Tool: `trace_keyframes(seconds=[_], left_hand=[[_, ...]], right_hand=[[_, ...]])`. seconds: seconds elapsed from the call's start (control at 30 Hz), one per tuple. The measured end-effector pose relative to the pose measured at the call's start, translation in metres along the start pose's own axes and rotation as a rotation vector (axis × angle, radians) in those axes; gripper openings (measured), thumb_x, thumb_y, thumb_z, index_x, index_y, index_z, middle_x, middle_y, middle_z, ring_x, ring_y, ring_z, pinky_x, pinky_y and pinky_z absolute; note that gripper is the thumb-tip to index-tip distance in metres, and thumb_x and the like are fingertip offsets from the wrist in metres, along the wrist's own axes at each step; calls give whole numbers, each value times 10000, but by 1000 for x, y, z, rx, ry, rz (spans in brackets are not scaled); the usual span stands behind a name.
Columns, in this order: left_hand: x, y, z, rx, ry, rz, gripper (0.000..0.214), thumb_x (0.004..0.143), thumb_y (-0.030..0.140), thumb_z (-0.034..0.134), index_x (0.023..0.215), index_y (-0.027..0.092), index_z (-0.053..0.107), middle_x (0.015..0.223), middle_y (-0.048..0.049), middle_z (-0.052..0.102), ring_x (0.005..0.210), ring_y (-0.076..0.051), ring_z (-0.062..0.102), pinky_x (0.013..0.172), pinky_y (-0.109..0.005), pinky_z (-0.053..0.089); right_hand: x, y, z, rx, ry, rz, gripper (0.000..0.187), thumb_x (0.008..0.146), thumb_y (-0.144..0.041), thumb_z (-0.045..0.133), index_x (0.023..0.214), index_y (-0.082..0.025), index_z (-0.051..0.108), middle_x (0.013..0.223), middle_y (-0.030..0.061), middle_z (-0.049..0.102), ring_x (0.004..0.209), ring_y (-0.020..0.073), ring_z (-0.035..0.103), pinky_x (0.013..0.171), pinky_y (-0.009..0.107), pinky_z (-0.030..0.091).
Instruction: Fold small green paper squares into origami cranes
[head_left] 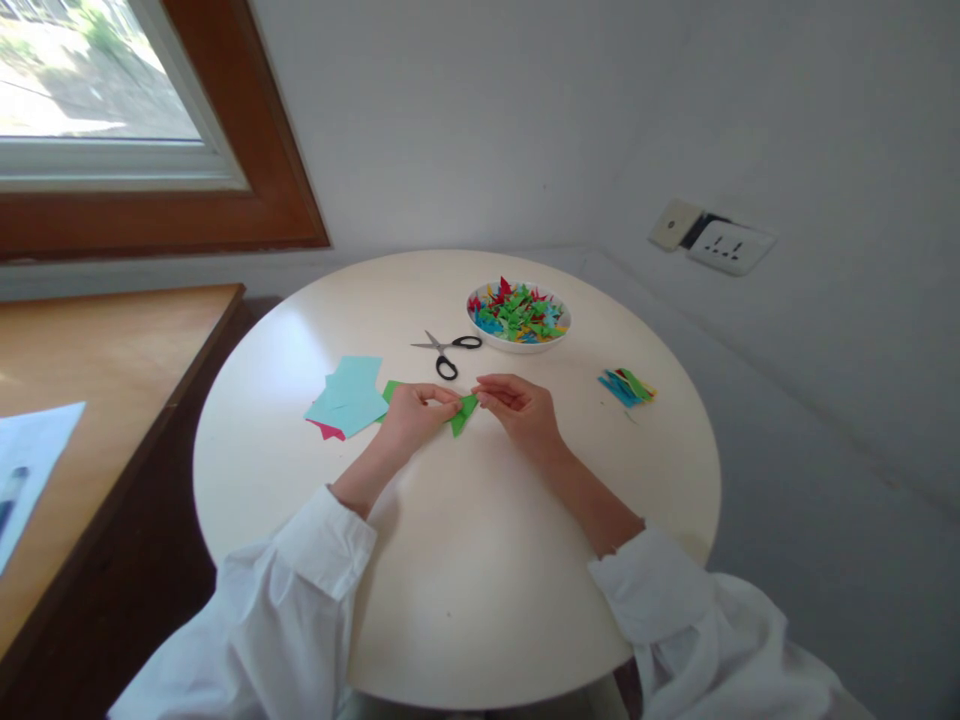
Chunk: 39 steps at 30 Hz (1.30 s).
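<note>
As they angle inward, left hand (pixel 415 414) and right hand (pixel 526 411) each have their grip clamped on folded green paper (pixel 463 416).

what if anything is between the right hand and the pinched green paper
Nothing visible: the right hand is at the upper right edge of the green paper, and the left hand pinches it from the left. The scissors lie beyond both hands.

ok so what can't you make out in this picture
In the head view:
Green paper: full shape, partly covered by the left hand and right hand.
Pink paper: mostly hidden under light blue paper.
Bowl: inside bottom, buried under paper pieces.
White sheet: cut off by the left edge; any writing is too blurred.
</note>
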<state>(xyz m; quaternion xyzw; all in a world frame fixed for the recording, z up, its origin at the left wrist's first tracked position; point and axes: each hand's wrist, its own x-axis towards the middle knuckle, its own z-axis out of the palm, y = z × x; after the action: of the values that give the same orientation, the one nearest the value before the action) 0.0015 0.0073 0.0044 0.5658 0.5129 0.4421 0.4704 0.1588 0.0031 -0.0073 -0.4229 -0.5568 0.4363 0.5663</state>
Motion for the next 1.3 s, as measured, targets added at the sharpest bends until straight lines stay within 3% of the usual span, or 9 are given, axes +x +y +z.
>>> trace_keyframes(seconds=[0.63, 1.3], left_hand=[[-3, 1, 3, -2, -21, -38, 189, 531, 294, 705, 536, 140, 597, 655, -47, 673, 577, -134, 578, 567, -253, 428], [-3, 6, 1, 175, -61, 87, 130, 566, 195, 669, 609, 153, 553, 616, 12, 590, 587, -106, 531, 559, -216, 405]], right_hand=[[-3, -4, 5, -92, 78, -74, 129, 637, -293, 681, 691, -188, 630, 690, 16, 666, 659, 159, 634, 666, 296, 536], [-2, -1, 7, -79, 61, -109, 108, 641, -247, 674, 675, -181, 596, 653, -6, 631, 618, 131, 607, 643, 273, 521]])
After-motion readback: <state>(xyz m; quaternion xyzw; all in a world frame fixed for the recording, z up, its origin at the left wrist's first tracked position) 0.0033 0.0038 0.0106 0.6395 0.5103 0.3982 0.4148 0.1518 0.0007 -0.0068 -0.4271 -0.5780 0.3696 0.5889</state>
